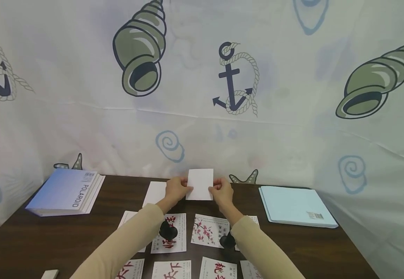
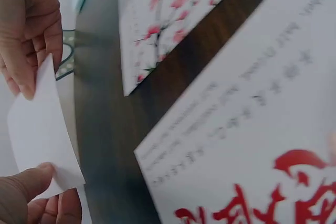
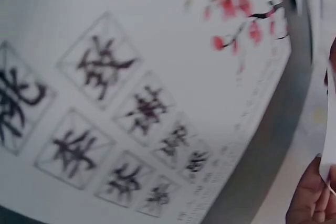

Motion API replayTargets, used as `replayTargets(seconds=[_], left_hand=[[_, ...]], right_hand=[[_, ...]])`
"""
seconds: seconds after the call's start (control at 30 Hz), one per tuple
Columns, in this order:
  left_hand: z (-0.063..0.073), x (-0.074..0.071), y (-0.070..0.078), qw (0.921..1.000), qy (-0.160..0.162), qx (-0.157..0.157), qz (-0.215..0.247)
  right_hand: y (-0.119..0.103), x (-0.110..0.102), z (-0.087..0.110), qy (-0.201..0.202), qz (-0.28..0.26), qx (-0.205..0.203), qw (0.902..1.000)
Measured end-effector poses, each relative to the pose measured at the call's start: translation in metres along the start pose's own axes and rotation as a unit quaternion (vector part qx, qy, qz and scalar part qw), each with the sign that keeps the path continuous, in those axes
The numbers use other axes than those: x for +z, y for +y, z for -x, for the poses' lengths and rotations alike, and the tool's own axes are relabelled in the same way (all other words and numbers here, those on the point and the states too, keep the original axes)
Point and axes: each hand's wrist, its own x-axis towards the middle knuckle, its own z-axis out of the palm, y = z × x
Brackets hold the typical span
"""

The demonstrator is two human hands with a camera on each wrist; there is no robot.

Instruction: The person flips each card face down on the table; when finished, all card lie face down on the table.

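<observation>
Both hands hold up one white card (image 1: pixel 200 185) near the table's far edge, its blank face toward the head camera. My left hand (image 1: pixel 176 189) pinches the card's left side, thumb in front and fingers behind. At the opposite side my right hand (image 1: pixel 222 192) pinches it the same way. In the left wrist view the card (image 2: pixel 39 135) appears between both thumbs. Just left of the left hand lies another blank white card (image 1: pixel 154 192). Below the hands, cards with red characters (image 1: pixel 169 238) and pink blossoms (image 1: pixel 205 230) lie in rows, partly covered by the forearms.
A blue album-like stack marked POLAROID (image 1: pixel 66 192) lies at the left of the dark wooden table (image 1: pixel 93 232). Light blue flat books or folders (image 1: pixel 296 205) lie at the right. A small white object (image 1: pixel 50 274) sits at the front left. Behind hangs a printed curtain (image 1: pixel 195 85).
</observation>
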Motion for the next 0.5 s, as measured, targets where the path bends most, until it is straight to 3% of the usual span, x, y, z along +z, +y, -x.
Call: replayTargets(seconds=[0.2, 0.37, 0.5], left_hand=[[0.004, 0.007, -0.002, 0.9981, -0.008, 0.003, -0.06], [0.007, 0.012, -0.006, 0.9947, -0.026, 0.022, -0.096], [0.01, 0.013, -0.005, 0.9925, -0.033, 0.029, -0.114]], right_hand=[[0.01, -0.002, -0.002, -0.039, 0.066, 0.028, 0.9967], [0.015, -0.001, -0.001, -0.046, 0.1, 0.055, 0.9925], [0.018, -0.001, -0.001, -0.043, 0.144, 0.038, 0.9879]])
